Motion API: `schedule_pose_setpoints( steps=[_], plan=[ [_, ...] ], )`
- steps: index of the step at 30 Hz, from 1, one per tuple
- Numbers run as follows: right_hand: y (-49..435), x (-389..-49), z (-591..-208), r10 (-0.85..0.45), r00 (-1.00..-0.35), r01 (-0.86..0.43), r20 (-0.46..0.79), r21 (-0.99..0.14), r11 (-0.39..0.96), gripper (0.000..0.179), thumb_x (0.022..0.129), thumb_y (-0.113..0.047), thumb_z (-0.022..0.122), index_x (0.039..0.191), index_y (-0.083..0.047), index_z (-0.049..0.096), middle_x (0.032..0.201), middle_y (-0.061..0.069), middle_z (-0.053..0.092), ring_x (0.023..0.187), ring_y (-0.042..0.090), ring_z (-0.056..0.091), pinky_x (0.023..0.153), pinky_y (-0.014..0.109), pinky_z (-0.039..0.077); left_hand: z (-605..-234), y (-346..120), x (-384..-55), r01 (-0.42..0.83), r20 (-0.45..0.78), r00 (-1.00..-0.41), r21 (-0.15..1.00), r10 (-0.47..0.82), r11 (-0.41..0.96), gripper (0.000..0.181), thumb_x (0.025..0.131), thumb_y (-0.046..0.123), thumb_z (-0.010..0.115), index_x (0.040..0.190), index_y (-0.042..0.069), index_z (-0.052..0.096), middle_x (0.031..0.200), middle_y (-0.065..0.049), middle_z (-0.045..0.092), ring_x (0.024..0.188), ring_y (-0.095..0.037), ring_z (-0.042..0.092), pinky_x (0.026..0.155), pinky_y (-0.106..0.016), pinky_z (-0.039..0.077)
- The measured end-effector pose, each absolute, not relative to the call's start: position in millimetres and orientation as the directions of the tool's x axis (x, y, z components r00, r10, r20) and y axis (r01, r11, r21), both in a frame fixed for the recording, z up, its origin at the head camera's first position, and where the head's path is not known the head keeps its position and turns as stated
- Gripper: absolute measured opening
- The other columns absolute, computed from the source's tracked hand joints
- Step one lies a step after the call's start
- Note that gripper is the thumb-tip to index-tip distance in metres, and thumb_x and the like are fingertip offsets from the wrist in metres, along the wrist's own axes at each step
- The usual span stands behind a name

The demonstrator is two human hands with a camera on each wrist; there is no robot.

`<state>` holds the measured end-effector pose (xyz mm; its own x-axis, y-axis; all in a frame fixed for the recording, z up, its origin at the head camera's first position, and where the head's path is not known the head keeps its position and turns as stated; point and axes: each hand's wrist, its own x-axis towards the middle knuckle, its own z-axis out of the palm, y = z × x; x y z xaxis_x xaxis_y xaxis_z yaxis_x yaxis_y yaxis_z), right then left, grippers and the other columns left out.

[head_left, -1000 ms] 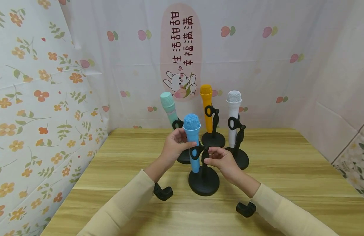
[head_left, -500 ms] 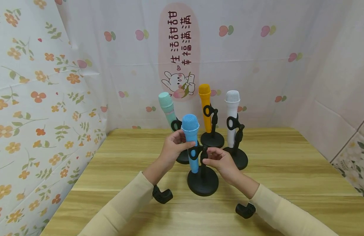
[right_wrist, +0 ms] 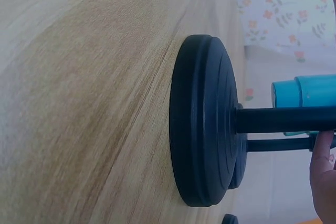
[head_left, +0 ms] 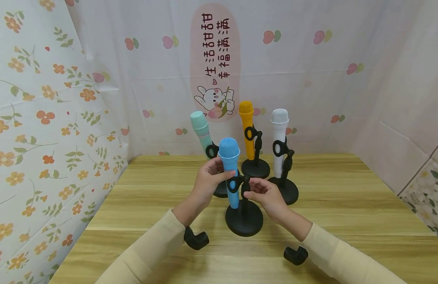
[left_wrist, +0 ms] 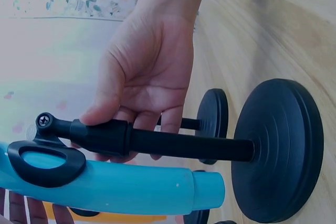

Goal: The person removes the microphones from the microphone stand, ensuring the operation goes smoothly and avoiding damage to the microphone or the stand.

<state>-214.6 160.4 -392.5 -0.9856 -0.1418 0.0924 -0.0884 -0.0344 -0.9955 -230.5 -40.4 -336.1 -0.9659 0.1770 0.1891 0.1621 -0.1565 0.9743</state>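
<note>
A light blue microphone [head_left: 229,157] stands in the ring clip [left_wrist: 47,163] of a black desk stand, whose round base [head_left: 244,221] rests on the table. My left hand [head_left: 207,182] grips the microphone's body below its mesh head, thumb across the front and fingers behind. On the stand's upright, just under the clip joint, my right hand [head_left: 268,196] pinches the thick collar [left_wrist: 102,136] between thumb and fingers. In the right wrist view, the microphone's lower end [right_wrist: 310,95] shows beside the upright [right_wrist: 283,120], above the base. A few left fingertips [left_wrist: 37,212] show at the left wrist view's lower edge.
Behind stand a mint green microphone [head_left: 201,128], a yellow one [head_left: 246,118] and a white one [head_left: 279,122], each in a black stand. The mint one is close behind my left hand, the white one near my right. A printed cloth [head_left: 162,86] hangs at the table's back.
Both hands keep the same hold on the microphone and the stand. The whole head view has shifted slightly, with things sitting a little farther left; my left wrist has dipped a touch.
</note>
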Motion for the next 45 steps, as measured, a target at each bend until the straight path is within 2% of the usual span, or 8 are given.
schedule_pose_setpoints(
  steps=[4, 11, 24, 30, 33, 38, 45],
  plan=[
    [160.5, -214.8, -392.8, -0.135, -0.986, -0.092, 0.096, -0.995, -0.037, 0.035, 0.083, 0.002, 0.072, 0.116, 0.002, 0.062, 0.098, -0.009, 0.064, 0.097, 0.011, 0.058, 0.086, 0.018, 0.051, -335.4, -39.3, -228.4, 0.158, 0.181, -0.971, 0.976, 0.155, -0.15, 0.039, 0.085, 0.007, 0.074, 0.122, 0.004, 0.063, 0.11, -0.005, 0.069, 0.102, -0.019, 0.061, 0.097, -0.04, 0.048],
    [160.4, -214.1, -392.5, -0.139, -0.984, -0.106, 0.114, -0.992, -0.064, 0.029, 0.082, 0.003, 0.073, 0.106, -0.011, 0.068, 0.095, -0.01, 0.065, 0.095, 0.01, 0.059, 0.085, 0.019, 0.052, -336.5, -38.6, -229.0, 0.153, 0.176, -0.974, 0.975, 0.142, -0.162, 0.038, 0.084, 0.006, 0.075, 0.121, 0.004, 0.064, 0.107, -0.004, 0.07, 0.1, -0.018, 0.062, 0.095, -0.038, 0.05],
    [158.6, -215.3, -396.5, -0.141, -0.976, -0.161, 0.166, -0.986, -0.048, 0.026, 0.082, 0.0, 0.075, 0.105, -0.01, 0.069, 0.095, -0.009, 0.065, 0.091, 0.009, 0.058, 0.085, 0.018, 0.051, -334.9, -42.0, -228.8, 0.189, 0.203, -0.971, 0.976, 0.129, -0.112, 0.038, 0.083, 0.009, 0.077, 0.12, 0.006, 0.066, 0.103, -0.004, 0.071, 0.095, -0.019, 0.062, 0.089, -0.037, 0.052],
    [158.1, -214.8, -397.4, -0.124, -0.979, -0.161, 0.164, -0.986, -0.032, 0.026, 0.082, 0.0, 0.075, 0.102, -0.016, 0.069, 0.095, -0.008, 0.064, 0.091, 0.011, 0.056, 0.082, 0.018, 0.052, -333.1, -42.3, -227.4, 0.182, 0.194, -0.974, 0.977, 0.114, -0.108, 0.039, 0.083, 0.01, 0.077, 0.12, 0.007, 0.067, 0.104, -0.005, 0.072, 0.095, -0.018, 0.062, 0.089, -0.038, 0.052],
    [157.8, -214.8, -397.5, -0.115, -0.981, -0.157, 0.159, -0.987, -0.021, 0.027, 0.082, 0.001, 0.074, 0.104, -0.013, 0.068, 0.095, -0.008, 0.063, 0.091, 0.012, 0.056, 0.082, 0.018, 0.052, -333.3, -42.2, -227.8, 0.171, 0.185, -0.977, 0.977, 0.107, -0.126, 0.039, 0.083, 0.009, 0.077, 0.12, 0.006, 0.067, 0.103, -0.004, 0.071, 0.094, -0.017, 0.062, 0.089, -0.039, 0.053],
    [157.3, -213.7, -396.5, -0.115, -0.982, -0.147, 0.148, -0.989, -0.014, 0.03, 0.083, 0.001, 0.074, 0.112, -0.001, 0.065, 0.097, -0.006, 0.062, 0.093, 0.012, 0.055, 0.083, 0.018, 0.051, -334.6, -42.1, -229.7, 0.143, 0.164, -0.98, 0.974, 0.109, -0.177, 0.038, 0.083, 0.007, 0.075, 0.12, 0.004, 0.066, 0.102, -0.002, 0.071, 0.093, -0.016, 0.063, 0.089, -0.039, 0.054],
    [157.8, -211.8, -394.4, -0.111, -0.986, -0.125, 0.125, -0.992, -0.012, 0.035, 0.084, 0.0, 0.073, 0.117, 0.006, 0.062, 0.098, -0.004, 0.06, 0.093, 0.013, 0.054, 0.083, 0.018, 0.051, -334.3, -42.1, -230.9, 0.116, 0.142, -0.984, 0.969, 0.108, -0.216, 0.038, 0.085, 0.007, 0.074, 0.122, 0.003, 0.065, 0.102, -0.001, 0.071, 0.092, -0.015, 0.064, 0.088, -0.037, 0.055]
  ],
)
